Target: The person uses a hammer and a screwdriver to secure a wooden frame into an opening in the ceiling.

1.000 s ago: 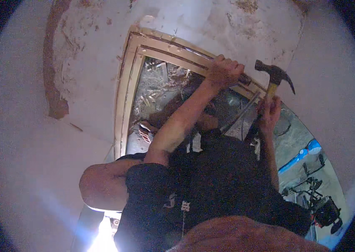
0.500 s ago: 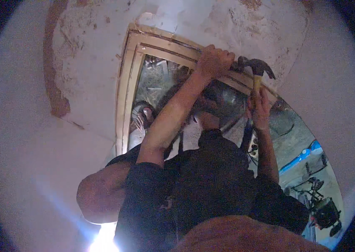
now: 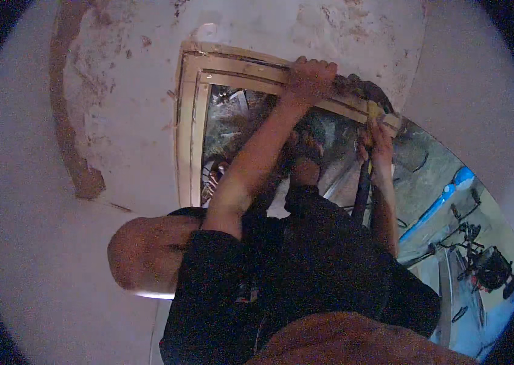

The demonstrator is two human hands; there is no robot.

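My left hand (image 3: 310, 80) is closed in a fist against the top piece of a wooden frame (image 3: 238, 66) set in the wall. Anything inside those fingers is hidden. A claw hammer (image 3: 373, 111) is in my right hand (image 3: 381, 145), gripped high on its yellow and black handle. Its dark, blurred head lies by the top piece, just right of my left fist, with the curved claw toward the right. The rest of the handle hangs down beside my right forearm.
Rough plastered wall (image 3: 257, 24) with brown patches surrounds the frame. Far below, through the opening, lies a littered floor (image 3: 223, 125). A long blue object (image 3: 433, 210) and dark equipment (image 3: 491, 271) lie at the lower right. A rounded brownish shape (image 3: 144, 252) is close at left.
The hammer's head has tilted, its claw now pointing more downward along the frame. Both hands stay near the same part of the frame. The view has shifted, and the bright light at lower left has mostly gone.
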